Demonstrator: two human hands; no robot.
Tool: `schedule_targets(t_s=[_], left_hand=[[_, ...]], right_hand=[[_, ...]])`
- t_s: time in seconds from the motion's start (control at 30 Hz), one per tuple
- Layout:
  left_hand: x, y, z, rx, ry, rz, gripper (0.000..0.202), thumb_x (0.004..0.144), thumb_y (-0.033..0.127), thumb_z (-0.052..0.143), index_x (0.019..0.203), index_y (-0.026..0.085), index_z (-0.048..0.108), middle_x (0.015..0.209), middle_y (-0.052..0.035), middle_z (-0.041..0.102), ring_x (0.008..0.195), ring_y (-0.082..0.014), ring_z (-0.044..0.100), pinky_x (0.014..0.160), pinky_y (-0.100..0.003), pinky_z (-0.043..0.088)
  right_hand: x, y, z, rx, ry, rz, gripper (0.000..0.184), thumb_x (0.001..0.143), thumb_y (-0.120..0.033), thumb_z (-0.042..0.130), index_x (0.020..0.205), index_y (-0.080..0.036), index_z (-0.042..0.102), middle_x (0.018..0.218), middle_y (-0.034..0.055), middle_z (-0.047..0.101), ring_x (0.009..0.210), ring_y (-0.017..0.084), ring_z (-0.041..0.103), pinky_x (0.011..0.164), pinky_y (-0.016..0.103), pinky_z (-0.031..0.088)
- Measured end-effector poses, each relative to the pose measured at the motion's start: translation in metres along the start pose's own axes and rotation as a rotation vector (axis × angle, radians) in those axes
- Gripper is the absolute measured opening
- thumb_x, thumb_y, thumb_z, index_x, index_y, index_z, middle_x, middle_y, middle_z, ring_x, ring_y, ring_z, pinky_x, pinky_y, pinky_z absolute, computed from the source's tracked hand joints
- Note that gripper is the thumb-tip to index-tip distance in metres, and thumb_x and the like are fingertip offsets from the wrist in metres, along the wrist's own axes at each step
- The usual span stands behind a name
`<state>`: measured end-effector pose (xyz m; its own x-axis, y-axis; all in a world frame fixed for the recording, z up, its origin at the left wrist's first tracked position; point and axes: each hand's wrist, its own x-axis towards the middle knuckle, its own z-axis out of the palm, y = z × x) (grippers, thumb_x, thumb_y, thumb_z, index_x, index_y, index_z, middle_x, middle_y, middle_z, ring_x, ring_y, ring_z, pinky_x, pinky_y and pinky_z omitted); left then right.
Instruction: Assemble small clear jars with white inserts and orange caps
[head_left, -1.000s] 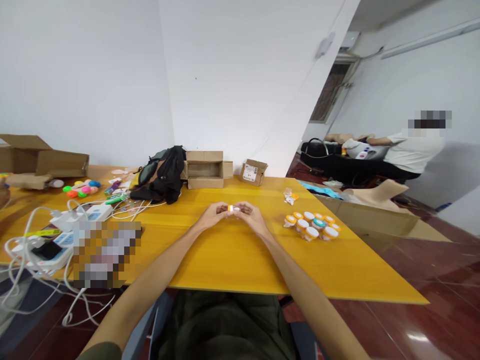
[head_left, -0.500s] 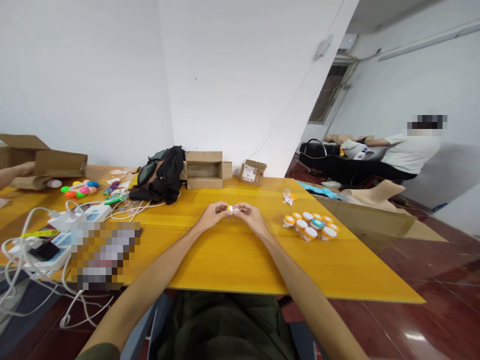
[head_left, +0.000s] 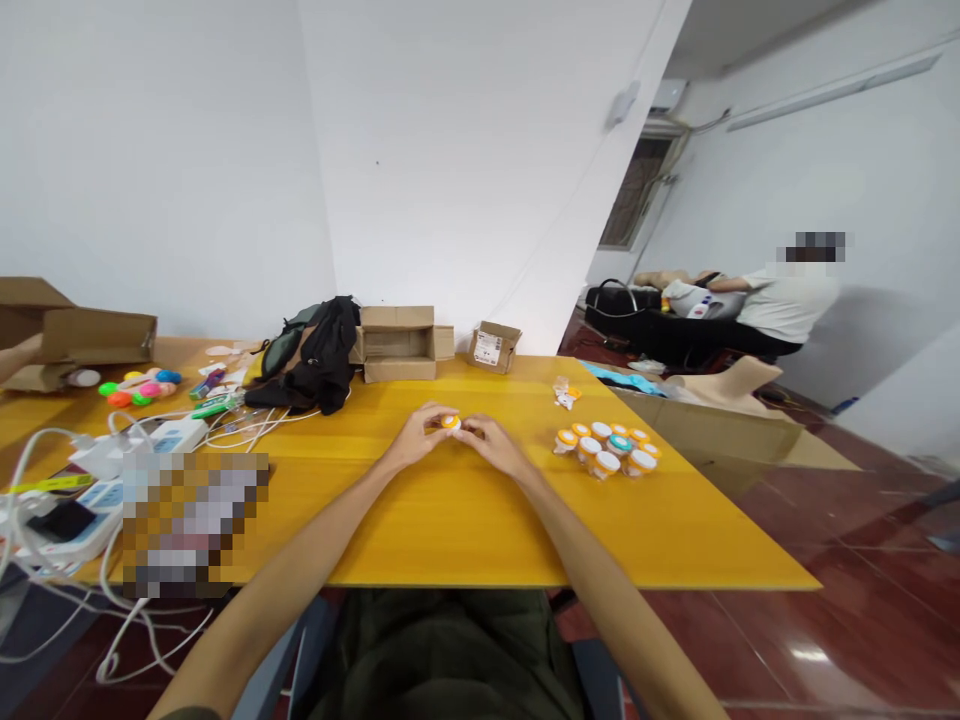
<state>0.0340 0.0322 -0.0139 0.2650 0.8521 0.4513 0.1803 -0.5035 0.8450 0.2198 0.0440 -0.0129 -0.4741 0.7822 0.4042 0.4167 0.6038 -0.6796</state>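
Note:
Between my hands, above the middle of the yellow table [head_left: 465, 540], is a small round jar [head_left: 451, 422] with a white-topped, orange-rimmed lid. My left hand [head_left: 422, 432] pinches it from the left. From the other side, the fingertips of my right hand [head_left: 487, 440] close on its edge. The lid faces up toward me; most of the body below it is hidden by fingers. Off to the right stands a group of similar clear jars [head_left: 606, 463] with white, orange and one teal lid. Behind them lie loose clear and orange pieces [head_left: 568, 393].
At the back are an open cardboard box [head_left: 400, 368], a smaller carton [head_left: 495, 347] and a black bag [head_left: 330, 350]. Power strips [head_left: 97, 520] with tangled white cables and colourful balls [head_left: 140, 388] lie left. Another person [head_left: 787, 305] sits beyond the table's right edge.
The jar has tipped so its lid top now faces me, and my right fingers have shifted around it. The whole view has swung slightly right.

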Motion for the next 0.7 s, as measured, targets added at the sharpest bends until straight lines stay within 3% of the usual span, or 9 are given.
schedule_targets(t_s=[0.13,0.3,0.4,0.5,0.6,0.7], left_hand=[[-0.004,0.005,0.01,0.074,-0.055,0.019,0.026,0.078,0.024,0.067,0.103,0.02,0.069,0.101,-0.006,0.061,0.09,-0.0182,0.061,0.079,-0.029,0.053],[-0.006,0.005,0.031,0.162,-0.136,0.004,0.027,0.075,0.015,0.064,0.102,0.02,0.066,0.095,-0.0035,0.06,0.081,-0.0164,0.059,0.077,-0.029,0.052],[0.0,0.004,0.046,0.172,-0.187,0.008,0.025,0.075,0.014,0.063,0.1,0.019,0.065,0.094,-0.0029,0.061,0.082,-0.0168,0.058,0.078,-0.029,0.05],[0.012,0.003,0.068,0.165,-0.218,0.005,0.027,0.075,0.013,0.064,0.101,0.02,0.063,0.097,-0.0032,0.061,0.085,-0.0179,0.059,0.082,-0.031,0.049],[0.026,0.005,0.1,0.183,-0.238,-0.015,0.032,0.074,0.012,0.066,0.104,0.02,0.062,0.101,-0.0042,0.061,0.09,-0.0202,0.059,0.088,-0.035,0.048],[0.034,0.008,0.134,0.178,-0.227,-0.012,0.051,0.071,0.015,0.073,0.118,0.023,0.056,0.117,-0.0063,0.058,0.11,-0.0246,0.056,0.101,-0.039,0.044]], right_hand=[[-0.018,-0.001,-0.018,-0.155,0.119,-0.04,0.031,0.085,-0.052,0.06,0.094,-0.024,0.071,0.099,0.0082,0.069,0.097,0.026,0.062,0.09,0.041,0.048],[-0.066,0.019,-0.073,-0.297,0.426,-0.023,0.03,0.084,-0.053,0.06,0.098,-0.028,0.07,0.109,0.0104,0.067,0.108,0.031,0.059,0.099,0.049,0.043],[-0.098,0.041,-0.114,-0.326,0.666,0.073,0.037,0.084,-0.057,0.055,0.096,-0.026,0.07,0.109,0.0121,0.066,0.11,0.032,0.057,0.099,0.052,0.042],[-0.123,0.064,-0.145,-0.288,0.824,0.24,0.045,0.08,-0.061,0.054,0.097,-0.023,0.069,0.112,0.0136,0.065,0.113,0.032,0.055,0.1,0.053,0.041],[-0.135,0.08,-0.159,-0.127,0.87,0.438,0.054,0.073,-0.066,0.056,0.1,-0.021,0.068,0.116,0.0151,0.065,0.113,0.033,0.057,0.094,0.049,0.047],[-0.135,0.088,-0.16,0.041,0.775,0.517,0.058,0.07,-0.069,0.06,0.105,-0.023,0.067,0.119,0.0117,0.066,0.114,0.033,0.059,0.093,0.043,0.05]])
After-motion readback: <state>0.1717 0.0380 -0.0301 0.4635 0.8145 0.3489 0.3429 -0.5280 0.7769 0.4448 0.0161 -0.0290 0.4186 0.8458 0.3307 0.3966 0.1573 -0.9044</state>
